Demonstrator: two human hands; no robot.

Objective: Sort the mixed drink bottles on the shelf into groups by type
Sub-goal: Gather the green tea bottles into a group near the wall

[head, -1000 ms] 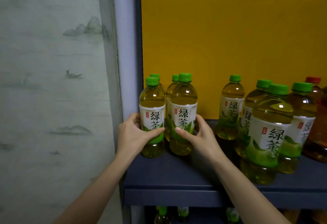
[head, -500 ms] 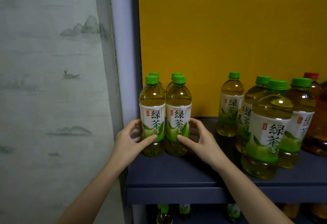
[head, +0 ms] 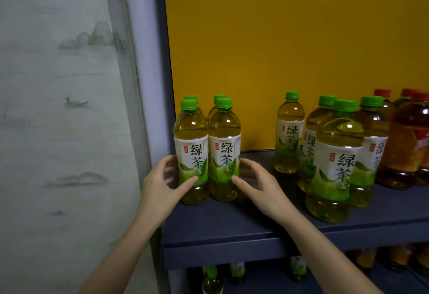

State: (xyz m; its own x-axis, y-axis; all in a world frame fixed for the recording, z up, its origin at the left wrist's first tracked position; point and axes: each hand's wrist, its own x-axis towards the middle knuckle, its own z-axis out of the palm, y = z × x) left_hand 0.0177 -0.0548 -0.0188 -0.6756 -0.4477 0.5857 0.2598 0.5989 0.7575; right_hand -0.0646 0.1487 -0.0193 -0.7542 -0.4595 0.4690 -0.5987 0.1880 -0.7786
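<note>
While upright together, green-capped, white-labelled tea bottles (head: 224,154)

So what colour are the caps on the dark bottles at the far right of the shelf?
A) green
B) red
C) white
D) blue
B: the dark bottles at the right end have red caps.

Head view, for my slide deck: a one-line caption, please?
Left hand and right hand bracket two green tea bottles at the left end of the shelf.
</note>
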